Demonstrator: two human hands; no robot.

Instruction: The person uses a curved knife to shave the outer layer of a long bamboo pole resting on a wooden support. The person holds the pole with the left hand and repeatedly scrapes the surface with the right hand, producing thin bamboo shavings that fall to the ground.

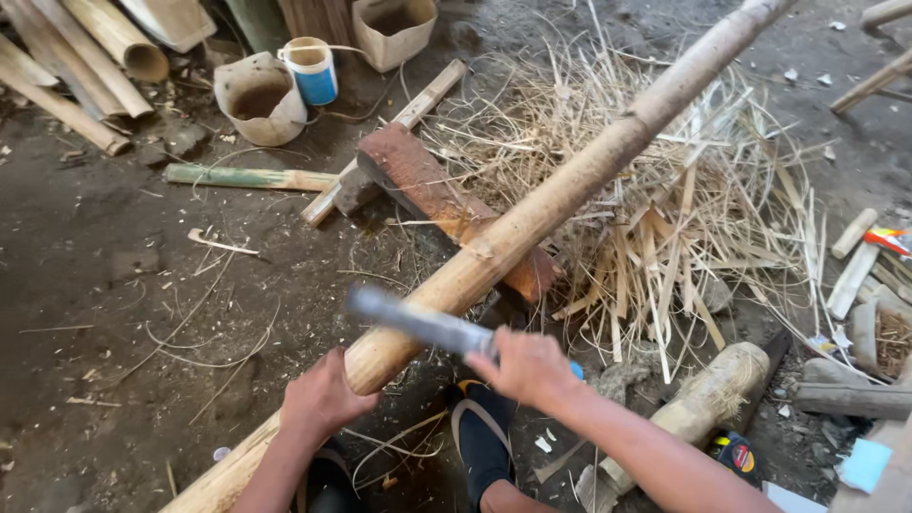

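A long pale bamboo pole runs from the lower left to the upper right, resting across a reddish-brown wooden block. My left hand grips the pole near its lower end. My right hand holds a large knife with a grey blade; the blade is blurred and lies across the pole just above my left hand. A foot in a dark sandal rests on the dirt below my hands.
Behind the pole lies a heap of bamboo strips and shavings. Cut bamboo tubes, buckets and a blue-and-white cup stand at the top left. A short log sits at the lower right on the dirt floor.
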